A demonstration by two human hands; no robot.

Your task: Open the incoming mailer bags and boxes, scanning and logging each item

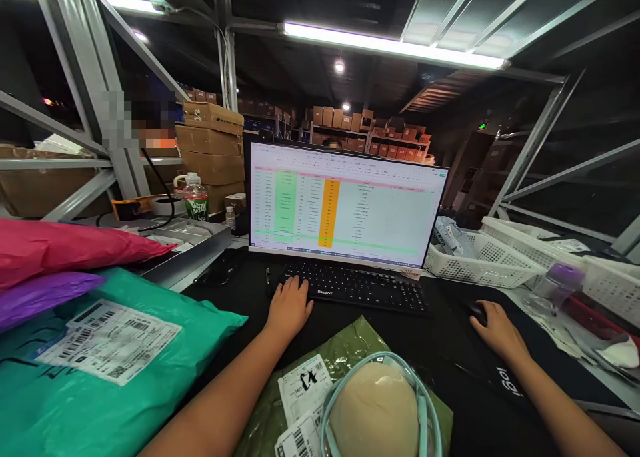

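My left hand [289, 308] lies flat with its fingers stretched over the left end of a black keyboard [370, 288]. On the dark mat at right, my right hand [501, 332] is curved over a black computer mouse [479, 313]. Behind the keyboard stands a monitor [385, 210] showing a spreadsheet with a green and an orange column. Between my forearms lies an olive green mailer bag [357, 340] with white labels. A clear pouch with pale blue edging [434, 410] rests on it, holding a rounded beige item [375, 404] whose kind I cannot make out.
Teal [200, 340], purple [55, 296] and pink [75, 250] mailer bags are piled at left. A drink bottle [195, 197] stands near stacked cartons [210, 147]. White plastic baskets [485, 260] and a purple-lidded clear container [565, 277] line the right side.
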